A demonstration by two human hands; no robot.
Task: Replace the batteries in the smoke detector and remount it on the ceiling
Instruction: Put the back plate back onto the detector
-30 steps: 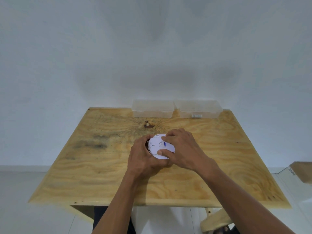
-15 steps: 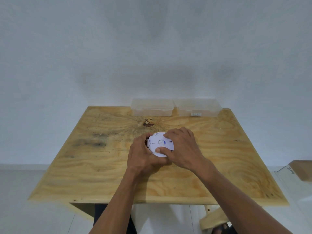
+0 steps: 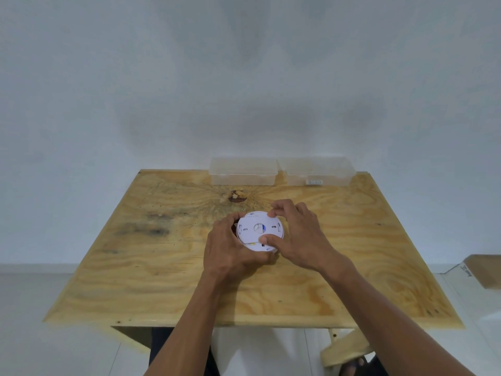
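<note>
A round white smoke detector [image 3: 257,229] is held over the middle of the wooden table [image 3: 168,280], its flat back plate facing up at me. My left hand [image 3: 230,248] cups its left and lower side with curled fingers. My right hand [image 3: 301,237] grips the plate from the right, thumb on the near rim and fingertips on the far rim. The underside of the detector is hidden by both hands.
Two clear plastic boxes [image 3: 244,170] [image 3: 315,170] stand side by side at the table's far edge against the white wall. A dark knot [image 3: 236,197] marks the wood behind the detector. A cardboard box [image 3: 485,270] sits on the floor at right.
My right hand has shifted around the detector's rim, fingertips moving to the far edge, so more of the white plate shows. The left hand keeps its hold.
</note>
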